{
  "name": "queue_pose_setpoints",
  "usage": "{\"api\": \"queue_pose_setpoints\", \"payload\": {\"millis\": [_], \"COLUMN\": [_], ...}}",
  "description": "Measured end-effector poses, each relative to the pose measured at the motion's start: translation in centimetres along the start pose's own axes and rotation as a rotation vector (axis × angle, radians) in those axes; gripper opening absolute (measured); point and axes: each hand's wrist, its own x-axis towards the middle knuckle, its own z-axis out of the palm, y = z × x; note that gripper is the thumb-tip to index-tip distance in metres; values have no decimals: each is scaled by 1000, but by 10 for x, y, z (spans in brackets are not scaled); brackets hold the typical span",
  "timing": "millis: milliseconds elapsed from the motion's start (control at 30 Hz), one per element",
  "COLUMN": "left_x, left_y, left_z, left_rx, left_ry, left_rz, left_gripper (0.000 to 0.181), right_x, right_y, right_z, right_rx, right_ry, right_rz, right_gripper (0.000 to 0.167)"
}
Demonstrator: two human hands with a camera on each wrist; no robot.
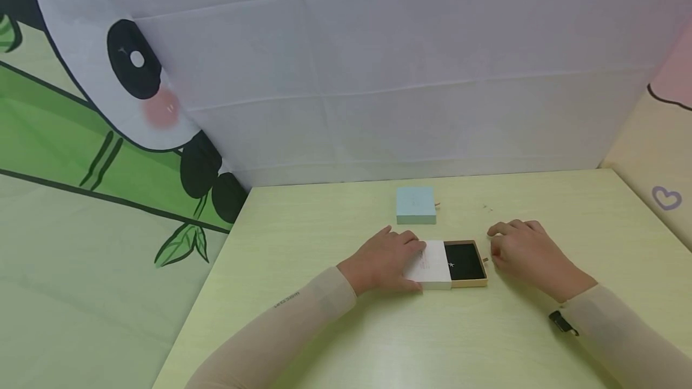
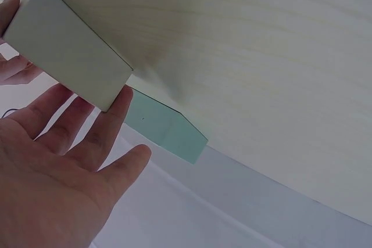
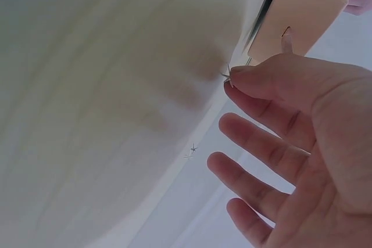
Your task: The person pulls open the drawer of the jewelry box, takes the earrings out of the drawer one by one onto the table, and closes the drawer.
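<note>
A white slide-out box (image 1: pixel 434 270) lies on the table, its drawer (image 1: pixel 470 264) pulled partway out to the right. The drawer has a black lining, on which a small silvery star (image 1: pixel 451 265) shows. My left hand (image 1: pixel 382 262) grips the box's white cover from the left, thumb on the near side and fingers on the far side. Right of the drawer's ribbon tab (image 3: pixel 287 43), my right hand (image 1: pixel 527 252) pinches a tiny silvery star (image 3: pixel 228 75) between thumb and index finger. Its other fingers are spread apart.
Behind the white box stands a closed light-blue box (image 1: pixel 415 204) with a small tab on its right. Small silvery stars (image 3: pixel 193 149) lie on the table beyond my right hand. A white cloth (image 1: pixel 411 77) hangs along the table's back edge.
</note>
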Motion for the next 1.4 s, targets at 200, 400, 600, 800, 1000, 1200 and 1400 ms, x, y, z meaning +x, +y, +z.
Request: {"api": "queue_pose_setpoints", "payload": {"millis": [200, 400, 600, 800, 1000, 1200, 1400], "left_x": [3, 6, 12, 18, 22, 27, 32], "left_y": [0, 0, 0, -1, -1, 0, -1], "left_z": [0, -2, -3, -4, -5, -7, -8], "left_rx": [-7, -7, -13, -17, -16, -28, -31], "left_ry": [3, -2, -2, 2, 2, 2, 4], "left_rz": [-7, -15, -27, -35, -42, -54, -64], "left_gripper": [87, 87, 86, 86, 86, 86, 85], "right_x": [1, 4, 10, 18, 24, 31, 38], "right_y": [5, 15, 19, 25, 28, 30, 32], "right_z": [0, 9, 2, -5, -11, -16, -21], "right_rx": [4, -2, 25, 41, 51, 54, 50], "right_ry": [-4, 47, -5, -24, 3, 7, 17], "right_rz": [-6, -33, -21, -14, -32, -47, -67], "right_gripper": [20, 20, 16, 11, 9, 11, 13]}}
